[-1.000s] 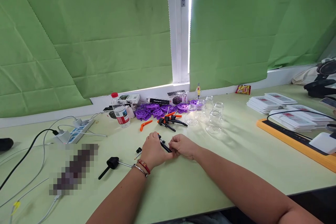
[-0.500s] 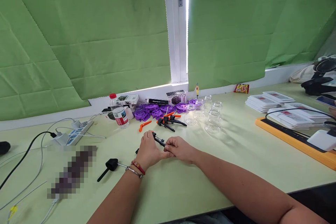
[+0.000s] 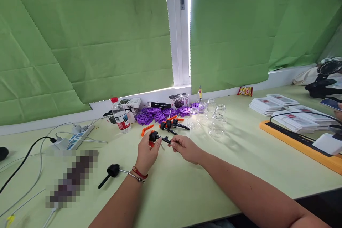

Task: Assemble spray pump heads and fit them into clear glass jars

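Both hands hold one small black spray-pump head (image 3: 157,137) with an orange part, lifted a little above the green table (image 3: 187,185). My left hand (image 3: 146,152) grips its round black cap end. Pinching the thin nozzle end is my right hand (image 3: 185,148). Just behind lie more black-and-orange pump heads (image 3: 173,124) and a loose orange lever (image 3: 146,129). Another black pump with a metal tube (image 3: 112,173) rests on the table left of my left wrist.
Purple plastic discs (image 3: 160,114), small boxes and a water bottle (image 3: 120,117) line the window sill. Several clear glass jars (image 3: 213,119) stand right of them. A power strip with cables (image 3: 72,140) lies left. White booklets (image 3: 283,108) and an orange tray (image 3: 299,142) are at right.
Both hands lifted the pump head off the table and turned it, so its black cap and orange part now show above my left hand. The camera view shifted slightly.
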Demonstrator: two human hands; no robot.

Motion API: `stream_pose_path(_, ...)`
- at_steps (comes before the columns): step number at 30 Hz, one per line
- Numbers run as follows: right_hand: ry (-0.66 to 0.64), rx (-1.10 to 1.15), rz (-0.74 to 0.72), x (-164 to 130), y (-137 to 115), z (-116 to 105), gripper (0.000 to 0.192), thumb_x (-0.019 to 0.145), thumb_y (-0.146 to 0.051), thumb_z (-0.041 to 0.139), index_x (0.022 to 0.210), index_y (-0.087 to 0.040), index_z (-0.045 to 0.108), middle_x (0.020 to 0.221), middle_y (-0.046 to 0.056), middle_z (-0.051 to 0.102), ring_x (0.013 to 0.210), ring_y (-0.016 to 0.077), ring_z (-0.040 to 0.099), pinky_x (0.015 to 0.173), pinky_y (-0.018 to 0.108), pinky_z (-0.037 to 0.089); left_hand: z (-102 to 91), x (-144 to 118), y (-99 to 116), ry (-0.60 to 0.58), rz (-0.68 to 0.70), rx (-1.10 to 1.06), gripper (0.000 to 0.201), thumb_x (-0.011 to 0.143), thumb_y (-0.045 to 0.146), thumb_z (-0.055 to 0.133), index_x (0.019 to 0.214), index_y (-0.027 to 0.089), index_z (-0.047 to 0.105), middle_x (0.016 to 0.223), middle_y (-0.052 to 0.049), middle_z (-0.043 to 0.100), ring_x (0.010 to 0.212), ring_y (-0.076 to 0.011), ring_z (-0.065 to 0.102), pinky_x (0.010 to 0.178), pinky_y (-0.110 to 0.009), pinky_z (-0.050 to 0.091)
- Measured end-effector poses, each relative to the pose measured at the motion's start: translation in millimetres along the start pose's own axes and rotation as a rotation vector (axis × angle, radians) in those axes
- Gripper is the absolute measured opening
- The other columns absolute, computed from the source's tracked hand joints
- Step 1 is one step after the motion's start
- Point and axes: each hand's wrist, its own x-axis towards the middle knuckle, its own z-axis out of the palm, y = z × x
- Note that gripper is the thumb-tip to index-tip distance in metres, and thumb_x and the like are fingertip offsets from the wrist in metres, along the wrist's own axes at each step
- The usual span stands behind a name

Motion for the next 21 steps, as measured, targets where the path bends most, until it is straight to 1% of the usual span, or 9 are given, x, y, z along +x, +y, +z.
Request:
stream_pose_path(2,0.009,-0.037,-0.033,-1,0,-1,0.017,0.086,-0.033,0.046,0.080,-0.019,0.051,0.066,-0.001,0.052,0.057,0.0104,0.042,0.056,0.022,0.033,0.0,1,-3,0.017,-0.057,-0.152,0.039,0.080,0.046,0.053,0.108,0.019,0.056,0.097,-0.006,0.062,0.083,-0.0177,0.059,0.077,-0.031,0.047)
stream_pose_path(5,0.015,-0.123,-0.090,-2,0,-3,0.016,0.088,-0.031,0.044,0.081,-0.019,0.052,0.067,-0.001,0.052,0.057,0.0104,0.041,0.056,0.022,0.033,-0.9,4,-6,0.023,-0.124,-0.330,0.036,0.080,0.048,0.052,0.099,0.018,0.059,0.087,-0.004,0.062,0.072,-0.0156,0.058,0.070,-0.029,0.048)
stream_pose_path(8,0.001,-0.219,-0.140,-4,0,-5,0.016,0.088,-0.028,0.042,0.080,-0.018,0.052,0.068,-0.001,0.051,0.057,0.0102,0.039,0.055,0.022,0.032,-3.0,6,-5,0.030,-0.172,-0.448,0.034,0.079,0.049,0.054,0.088,0.016,0.058,0.078,-0.003,0.060,0.067,-0.0135,0.055,0.067,-0.028,0.047)
stream_pose_path(10,-0.009,-0.250,-0.156,-5,0,-6,0.016,0.088,-0.027,0.041,0.079,-0.018,0.051,0.068,-0.001,0.050,0.058,0.0103,0.038,0.055,0.022,0.032,-5.0,6,-2,0.020,-0.218,-0.513,0.034,0.078,0.049,0.054,0.083,0.016,0.057,0.077,-0.002,0.059,0.065,-0.0121,0.054,0.066,-0.027,0.046)
stream_pose_path(14,-0.017,-0.213,-0.154,-5,2,-10,0.016,0.088,-0.027,0.042,0.078,-0.018,0.050,0.068,-0.001,0.048,0.058,0.0103,0.036,0.054,0.022,0.031,-10.6,6,8,-0.114,-0.272,-0.632,0.032,0.079,0.049,0.052,0.083,0.017,0.051,0.082,-0.001,0.057,0.057,-0.0091,0.051,0.055,-0.025,0.046)
stream_pose_path(16,-0.018,-0.172,-0.142,-4,4,-13,0.015,0.087,-0.028,0.043,0.078,-0.018,0.051,0.068,-0.001,0.049,0.059,0.0107,0.037,0.055,0.023,0.032,-13.8,5,13,-0.204,-0.272,-0.694,0.030,0.079,0.047,0.052,0.084,0.018,0.050,0.087,-0.003,0.058,0.061,-0.0106,0.054,0.051,-0.024,0.045)
stream_pose_path(18,-0.024,-0.136,-0.129,-3,5,-15,0.015,0.087,-0.029,0.045,0.078,-0.018,0.051,0.070,0.000,0.050,0.059,0.0112,0.038,0.056,0.023,0.034,-16.4,4,17,-0.281,-0.271,-0.735,0.029,0.080,0.046,0.051,0.090,0.018,0.050,0.090,-0.005,0.060,0.068,-0.0137,0.058,0.050,-0.024,0.046)
stream_pose_path(19,-0.030,-0.123,-0.123,-3,5,-16,0.015,0.086,-0.030,0.046,0.077,-0.018,0.051,0.070,0.000,0.050,0.060,0.0114,0.039,0.057,0.024,0.034,-17.3,4,18,-0.317,-0.275,-0.738,0.031,0.080,0.046,0.051,0.093,0.018,0.051,0.089,-0.005,0.061,0.070,-0.0149,0.059,0.050,-0.024,0.046)
stream_pose_path(21,-0.045,-0.109,-0.116,-3,5,-18,0.016,0.085,-0.030,0.048,0.077,-0.018,0.052,0.069,0.000,0.050,0.061,0.0119,0.040,0.058,0.024,0.035,-18.2,3,18,-0.382,-0.295,-0.706,0.035,0.080,0.048,0.050,0.094,0.017,0.053,0.081,-0.005,0.063,0.066,-0.0154,0.060,0.049,-0.024,0.046)
